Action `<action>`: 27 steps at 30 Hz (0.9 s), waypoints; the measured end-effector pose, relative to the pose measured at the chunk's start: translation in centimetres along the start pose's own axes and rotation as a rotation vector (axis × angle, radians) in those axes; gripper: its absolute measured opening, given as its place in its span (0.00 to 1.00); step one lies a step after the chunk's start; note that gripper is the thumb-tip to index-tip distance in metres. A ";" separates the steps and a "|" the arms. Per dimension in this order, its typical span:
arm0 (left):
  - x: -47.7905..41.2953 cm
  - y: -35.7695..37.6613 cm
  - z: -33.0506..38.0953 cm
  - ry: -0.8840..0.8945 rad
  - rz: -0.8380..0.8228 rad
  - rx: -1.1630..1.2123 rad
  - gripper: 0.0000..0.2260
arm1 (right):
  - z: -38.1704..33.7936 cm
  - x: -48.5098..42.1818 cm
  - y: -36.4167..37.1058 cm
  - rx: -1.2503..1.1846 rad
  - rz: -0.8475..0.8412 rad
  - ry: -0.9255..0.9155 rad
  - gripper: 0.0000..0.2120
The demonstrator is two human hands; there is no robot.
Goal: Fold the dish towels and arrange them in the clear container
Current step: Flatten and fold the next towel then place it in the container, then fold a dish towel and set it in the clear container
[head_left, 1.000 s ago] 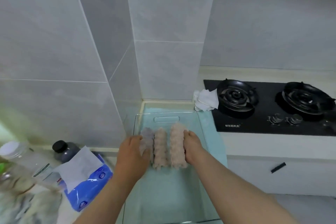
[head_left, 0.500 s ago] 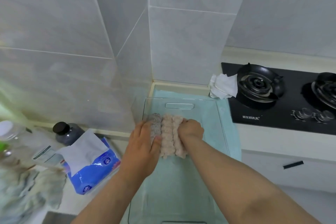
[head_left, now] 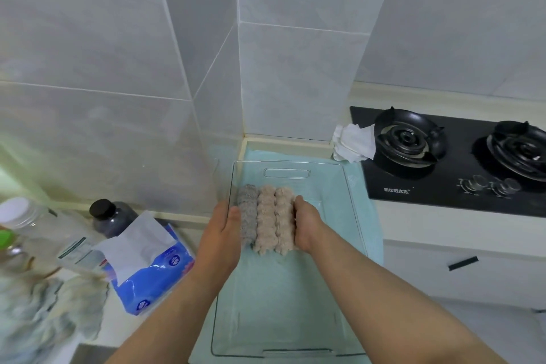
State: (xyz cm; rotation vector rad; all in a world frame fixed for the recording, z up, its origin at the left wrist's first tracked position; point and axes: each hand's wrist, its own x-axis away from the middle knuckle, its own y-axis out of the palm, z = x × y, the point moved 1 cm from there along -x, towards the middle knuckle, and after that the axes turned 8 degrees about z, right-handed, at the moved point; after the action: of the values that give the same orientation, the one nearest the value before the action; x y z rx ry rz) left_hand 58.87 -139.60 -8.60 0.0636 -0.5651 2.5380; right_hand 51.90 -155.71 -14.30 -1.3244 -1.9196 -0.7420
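Clear plastic container [head_left: 283,304] on worktop [head_left: 396,221]: far half holds grey folded dish towel [head_left: 247,220] left of two pinkish-beige folded dish towels [head_left: 276,223], touching. Grip: left hand [head_left: 221,233] and right hand [head_left: 305,224] flat, pressing row's sides.

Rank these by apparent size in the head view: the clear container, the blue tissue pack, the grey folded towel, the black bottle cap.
1. clear container
2. blue tissue pack
3. grey folded towel
4. black bottle cap
Differences are plain despite nearness.

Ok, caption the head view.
Left hand and right hand press one grey and two pink folded towels inside clear plastic container.
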 end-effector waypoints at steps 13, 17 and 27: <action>0.2 0.3 0.5 -0.018 0.065 -0.020 0.10 | -1.1 0.1 -2.3 0.285 0.046 -0.115 0.19; -0.4 -0.1 0.4 -0.075 0.098 0.026 0.10 | -1.5 -0.2 -2.7 0.393 0.022 -0.224 0.26; 2.0 -9.9 -0.1 -0.063 0.157 0.246 0.17 | -4.9 9.6 -4.1 0.495 -0.183 -0.598 0.14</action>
State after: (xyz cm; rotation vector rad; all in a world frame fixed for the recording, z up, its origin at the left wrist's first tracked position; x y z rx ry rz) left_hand 62.19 -130.95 -4.61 0.1952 -0.2875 2.7553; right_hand 46.68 -155.43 -4.01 -1.1327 -2.5010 0.0918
